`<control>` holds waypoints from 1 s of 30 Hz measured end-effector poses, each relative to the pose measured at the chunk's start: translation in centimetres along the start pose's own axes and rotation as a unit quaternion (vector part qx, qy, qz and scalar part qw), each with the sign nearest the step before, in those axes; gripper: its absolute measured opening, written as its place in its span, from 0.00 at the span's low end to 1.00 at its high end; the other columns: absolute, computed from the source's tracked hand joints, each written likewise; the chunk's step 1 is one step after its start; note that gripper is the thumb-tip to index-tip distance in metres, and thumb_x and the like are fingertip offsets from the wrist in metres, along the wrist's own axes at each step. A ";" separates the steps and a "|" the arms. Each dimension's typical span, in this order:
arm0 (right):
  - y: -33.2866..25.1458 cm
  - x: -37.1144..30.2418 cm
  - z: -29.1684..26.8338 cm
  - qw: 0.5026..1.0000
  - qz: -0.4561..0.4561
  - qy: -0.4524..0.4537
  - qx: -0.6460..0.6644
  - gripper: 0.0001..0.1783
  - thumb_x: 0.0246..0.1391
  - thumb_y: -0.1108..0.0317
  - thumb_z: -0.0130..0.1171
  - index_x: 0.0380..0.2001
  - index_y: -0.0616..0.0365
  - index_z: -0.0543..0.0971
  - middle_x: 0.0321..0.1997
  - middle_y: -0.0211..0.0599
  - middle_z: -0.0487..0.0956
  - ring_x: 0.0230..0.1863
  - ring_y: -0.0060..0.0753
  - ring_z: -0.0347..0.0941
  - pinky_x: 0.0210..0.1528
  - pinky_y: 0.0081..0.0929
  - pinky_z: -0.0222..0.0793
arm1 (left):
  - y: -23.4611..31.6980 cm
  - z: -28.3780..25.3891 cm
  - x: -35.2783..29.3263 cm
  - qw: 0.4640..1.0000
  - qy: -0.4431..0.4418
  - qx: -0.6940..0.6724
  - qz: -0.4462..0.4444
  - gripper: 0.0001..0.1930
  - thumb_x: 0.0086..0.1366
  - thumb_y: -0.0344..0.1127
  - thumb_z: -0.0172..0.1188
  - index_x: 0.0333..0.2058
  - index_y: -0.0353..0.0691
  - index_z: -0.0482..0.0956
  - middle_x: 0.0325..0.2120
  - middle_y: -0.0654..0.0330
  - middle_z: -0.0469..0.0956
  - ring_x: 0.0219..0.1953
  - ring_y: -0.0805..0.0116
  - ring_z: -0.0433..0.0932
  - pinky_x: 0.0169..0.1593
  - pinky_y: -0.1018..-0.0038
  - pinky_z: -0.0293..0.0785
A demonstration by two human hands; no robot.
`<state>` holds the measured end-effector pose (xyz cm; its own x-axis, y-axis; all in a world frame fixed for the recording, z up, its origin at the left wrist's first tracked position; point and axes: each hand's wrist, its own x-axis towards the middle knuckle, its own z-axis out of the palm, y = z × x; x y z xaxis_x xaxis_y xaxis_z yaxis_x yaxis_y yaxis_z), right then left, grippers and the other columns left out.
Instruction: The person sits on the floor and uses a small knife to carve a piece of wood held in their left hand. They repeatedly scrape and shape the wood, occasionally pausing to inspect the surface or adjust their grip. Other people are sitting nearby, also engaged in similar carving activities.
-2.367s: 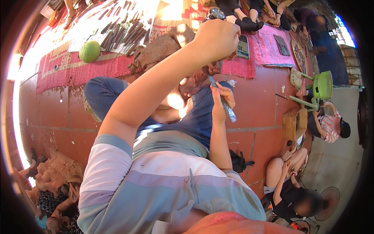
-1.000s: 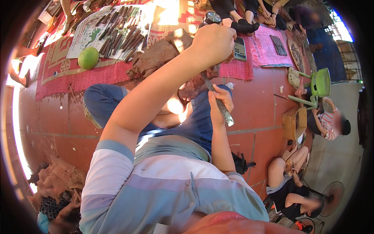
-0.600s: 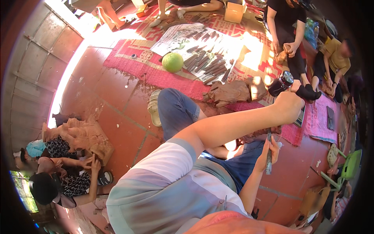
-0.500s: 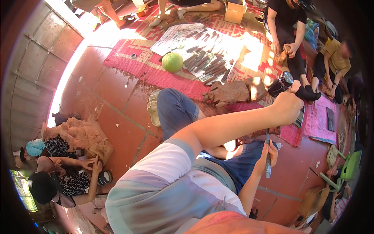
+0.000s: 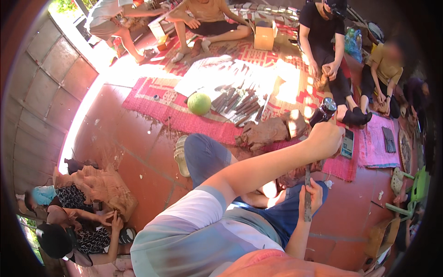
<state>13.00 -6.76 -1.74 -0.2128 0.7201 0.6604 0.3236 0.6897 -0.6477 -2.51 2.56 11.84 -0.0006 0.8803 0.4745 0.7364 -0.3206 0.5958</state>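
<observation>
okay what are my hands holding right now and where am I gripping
The left hand is fisted around the handle of a dark-headed mallet, raised. The right hand grips a thin upright chisel around the middle of its shaft.

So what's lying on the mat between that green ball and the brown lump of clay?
In the head view, a row of dark carving tools lies on a white sheet between the green ball and the clay lump.

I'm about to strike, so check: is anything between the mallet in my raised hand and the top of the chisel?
Nothing visible. The left hand grips the dark mallet above the chisel, which the right hand holds upright. The gap above its top end shows nothing in it.
</observation>
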 end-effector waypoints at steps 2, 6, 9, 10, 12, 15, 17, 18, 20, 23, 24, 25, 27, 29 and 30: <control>-0.2 0.6 -0.1 1.000 0.001 0.019 -0.004 0.11 0.39 0.81 0.65 0.26 0.61 0.72 0.38 0.46 0.78 0.37 0.43 0.76 0.41 0.31 0.73 | 0.3 -0.3 -0.1 1.000 -0.013 -0.002 -0.001 0.08 0.55 0.35 0.53 0.30 0.41 0.79 0.20 0.51 0.78 0.25 0.51 0.78 0.32 0.59 0.74; -0.5 1.6 0.6 0.999 -0.009 0.039 -0.026 0.09 0.41 0.79 0.64 0.25 0.62 0.73 0.36 0.47 0.79 0.35 0.42 0.76 0.39 0.31 0.73 | 0.7 -0.9 0.0 0.999 -0.031 0.007 -0.006 0.09 0.56 0.35 0.52 0.32 0.41 0.79 0.21 0.50 0.78 0.26 0.50 0.78 0.33 0.59 0.75; -0.3 1.1 0.3 0.999 0.005 0.038 -0.004 0.08 0.42 0.80 0.63 0.26 0.62 0.73 0.36 0.47 0.79 0.36 0.40 0.76 0.39 0.30 0.73 | 0.6 -0.8 -0.1 1.000 -0.021 0.010 -0.003 0.09 0.56 0.35 0.52 0.31 0.41 0.80 0.21 0.49 0.78 0.26 0.50 0.78 0.34 0.59 0.75; -0.2 0.8 0.3 0.999 0.018 0.041 0.014 0.08 0.43 0.80 0.63 0.26 0.62 0.73 0.36 0.47 0.79 0.36 0.40 0.76 0.40 0.29 0.72 | 0.6 -0.8 -0.1 1.000 -0.016 0.010 0.000 0.09 0.56 0.36 0.52 0.31 0.42 0.80 0.21 0.49 0.78 0.26 0.50 0.78 0.34 0.59 0.75; -0.3 1.2 0.5 0.996 0.029 0.063 0.054 0.07 0.44 0.80 0.62 0.26 0.63 0.73 0.37 0.47 0.79 0.37 0.38 0.76 0.40 0.28 0.72 | 0.5 -0.4 -0.1 1.000 -0.004 0.009 0.000 0.09 0.56 0.36 0.52 0.31 0.42 0.80 0.22 0.49 0.78 0.26 0.50 0.78 0.34 0.59 0.75; -0.8 1.6 0.8 0.989 0.078 0.074 0.101 0.05 0.47 0.81 0.60 0.27 0.64 0.73 0.38 0.47 0.78 0.38 0.34 0.75 0.42 0.25 0.71 | 0.5 -0.8 0.3 0.999 -0.029 0.025 -0.021 0.09 0.56 0.37 0.52 0.31 0.43 0.81 0.22 0.51 0.78 0.26 0.51 0.78 0.34 0.59 0.75; 0.2 -0.2 1.6 0.974 0.124 0.096 0.163 0.04 0.49 0.81 0.59 0.27 0.64 0.73 0.38 0.47 0.78 0.38 0.32 0.75 0.42 0.25 0.71 | 0.4 -0.3 -0.1 1.000 -0.008 0.016 -0.005 0.10 0.56 0.37 0.52 0.31 0.43 0.81 0.21 0.51 0.78 0.26 0.51 0.78 0.34 0.59 0.75; 0.2 -0.7 1.4 0.972 0.145 0.088 0.165 0.04 0.50 0.81 0.58 0.28 0.65 0.73 0.39 0.48 0.77 0.39 0.30 0.74 0.43 0.24 0.71 | 0.4 -0.3 0.0 1.000 -0.008 0.018 -0.004 0.10 0.56 0.37 0.52 0.31 0.43 0.81 0.21 0.51 0.78 0.26 0.51 0.78 0.34 0.59 0.75; -0.5 0.1 1.3 0.958 0.165 0.107 0.206 0.04 0.50 0.82 0.57 0.28 0.65 0.73 0.40 0.48 0.77 0.40 0.30 0.75 0.43 0.24 0.71 | 0.4 -0.3 0.0 1.000 -0.011 0.020 -0.004 0.10 0.56 0.37 0.52 0.32 0.43 0.81 0.20 0.52 0.78 0.26 0.51 0.78 0.34 0.60 0.75; -0.6 0.5 1.6 0.965 0.154 0.090 0.193 0.02 0.53 0.83 0.53 0.30 0.67 0.72 0.43 0.46 0.75 0.42 0.31 0.74 0.49 0.27 0.72 | 0.6 -0.8 0.3 0.998 -0.041 0.027 -0.024 0.10 0.56 0.36 0.52 0.32 0.43 0.81 0.21 0.52 0.78 0.26 0.52 0.78 0.34 0.60 0.75; -0.5 0.0 2.0 0.959 0.160 0.095 0.212 0.02 0.53 0.83 0.53 0.30 0.67 0.72 0.43 0.46 0.75 0.42 0.31 0.74 0.49 0.26 0.72 | 0.2 -0.3 0.2 1.000 -0.016 0.014 -0.013 0.09 0.56 0.36 0.53 0.32 0.43 0.81 0.20 0.52 0.78 0.25 0.52 0.78 0.33 0.60 0.75; -0.4 -0.4 2.2 0.953 0.166 0.101 0.231 0.02 0.53 0.82 0.53 0.30 0.67 0.72 0.43 0.46 0.75 0.42 0.31 0.73 0.49 0.26 0.72 | 0.0 -0.2 0.1 1.000 -0.014 0.015 -0.005 0.09 0.56 0.36 0.53 0.32 0.43 0.81 0.20 0.52 0.78 0.25 0.52 0.78 0.33 0.60 0.75; -0.6 -0.5 1.6 0.954 0.171 0.096 0.228 0.02 0.53 0.82 0.54 0.30 0.66 0.73 0.43 0.45 0.75 0.42 0.31 0.74 0.49 0.26 0.72 | -0.1 0.0 -0.1 1.000 -0.007 0.016 0.006 0.09 0.55 0.36 0.53 0.32 0.43 0.81 0.20 0.52 0.78 0.25 0.52 0.78 0.33 0.60 0.75; -0.7 0.5 1.3 0.956 0.171 0.096 0.219 0.02 0.53 0.82 0.54 0.30 0.66 0.73 0.43 0.46 0.75 0.42 0.31 0.74 0.49 0.26 0.72 | 0.1 -0.3 0.1 1.000 -0.012 0.013 0.000 0.09 0.55 0.36 0.52 0.32 0.43 0.81 0.21 0.52 0.78 0.25 0.52 0.78 0.33 0.60 0.75; -0.9 0.9 1.6 0.961 0.162 0.105 0.196 0.02 0.53 0.82 0.54 0.30 0.66 0.73 0.42 0.46 0.75 0.42 0.31 0.74 0.48 0.26 0.72 | 0.2 -0.4 0.1 1.000 -0.015 0.011 -0.002 0.09 0.55 0.36 0.52 0.32 0.44 0.81 0.21 0.53 0.79 0.25 0.52 0.78 0.33 0.60 0.75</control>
<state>11.04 -6.57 -1.15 0.0451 0.8991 0.4354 -0.0396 0.4371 -0.8986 -2.60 2.44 12.28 0.0164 0.8922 0.4513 0.7513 -0.3088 0.5832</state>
